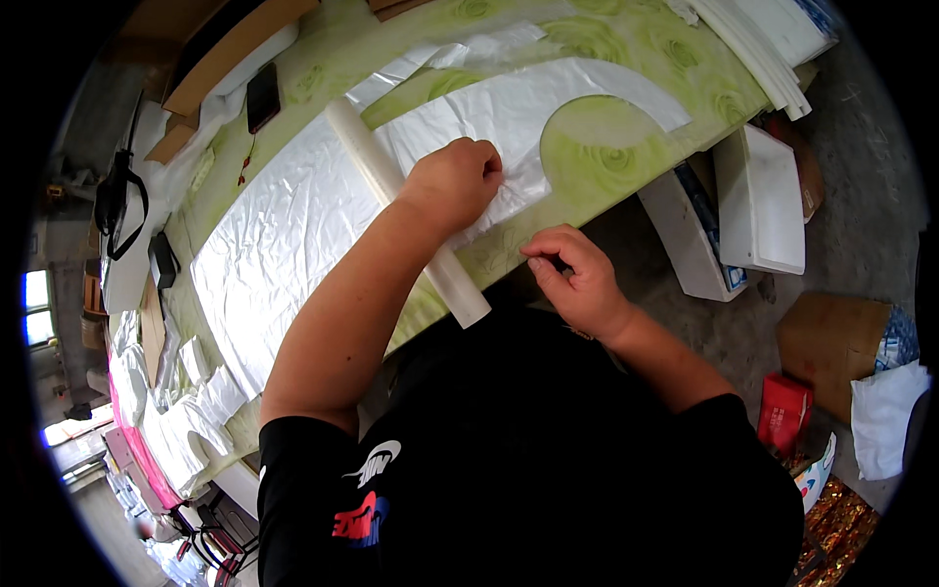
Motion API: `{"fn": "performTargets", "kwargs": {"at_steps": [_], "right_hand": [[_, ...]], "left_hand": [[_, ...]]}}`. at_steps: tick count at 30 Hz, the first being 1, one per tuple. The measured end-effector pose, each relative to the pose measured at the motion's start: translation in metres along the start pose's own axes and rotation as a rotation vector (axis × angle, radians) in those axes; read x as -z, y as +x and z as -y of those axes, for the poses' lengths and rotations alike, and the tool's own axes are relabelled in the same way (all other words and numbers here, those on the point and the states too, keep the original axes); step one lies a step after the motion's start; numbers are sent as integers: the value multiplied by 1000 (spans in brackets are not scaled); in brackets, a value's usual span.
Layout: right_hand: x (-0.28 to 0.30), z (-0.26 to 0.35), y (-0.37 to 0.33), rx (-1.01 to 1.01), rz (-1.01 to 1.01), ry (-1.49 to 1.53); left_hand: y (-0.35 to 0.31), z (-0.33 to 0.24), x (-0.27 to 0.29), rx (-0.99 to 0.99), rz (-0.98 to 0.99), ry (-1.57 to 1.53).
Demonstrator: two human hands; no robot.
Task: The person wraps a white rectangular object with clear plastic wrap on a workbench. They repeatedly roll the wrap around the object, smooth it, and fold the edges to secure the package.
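A broad sheet of thin, silvery-white plastic film lies wrinkled on the table. Its right part narrows into a curved strip around a rounded gap where the tablecloth shows. Across the film rests a white tube, slanting from the back to the near table edge, partly covered by my left wrist. My left hand is closed over the film just right of the tube; its fingertips are hidden. By the near table edge, my right hand has thumb and fingers curled together, and what they hold, if anything, is too small to make out.
A green rose-patterned tablecloth covers the table. A dark phone lies at the back left, near cardboard. White strips overhang the far right corner. White foam boxes and a brown carton stand on the right.
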State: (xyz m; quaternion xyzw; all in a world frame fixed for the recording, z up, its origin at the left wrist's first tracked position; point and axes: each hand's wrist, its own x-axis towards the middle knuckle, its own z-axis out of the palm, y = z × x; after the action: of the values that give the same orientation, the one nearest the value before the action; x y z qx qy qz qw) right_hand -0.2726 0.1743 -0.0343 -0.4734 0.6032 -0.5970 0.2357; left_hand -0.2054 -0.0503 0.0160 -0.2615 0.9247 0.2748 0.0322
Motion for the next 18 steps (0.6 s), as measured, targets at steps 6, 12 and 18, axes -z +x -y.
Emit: {"fn": "performTargets", "kwargs": {"at_steps": [6, 12, 18], "right_hand": [[2, 11, 18, 91, -1, -116], [13, 4, 32, 225, -113, -378], [23, -6, 57, 324, -141, -564]], "left_hand": [[-1, 0, -1, 18, -16, -35], [1, 0, -4, 34, -15, 10], [-1, 3, -1, 94, -38, -92]]}}
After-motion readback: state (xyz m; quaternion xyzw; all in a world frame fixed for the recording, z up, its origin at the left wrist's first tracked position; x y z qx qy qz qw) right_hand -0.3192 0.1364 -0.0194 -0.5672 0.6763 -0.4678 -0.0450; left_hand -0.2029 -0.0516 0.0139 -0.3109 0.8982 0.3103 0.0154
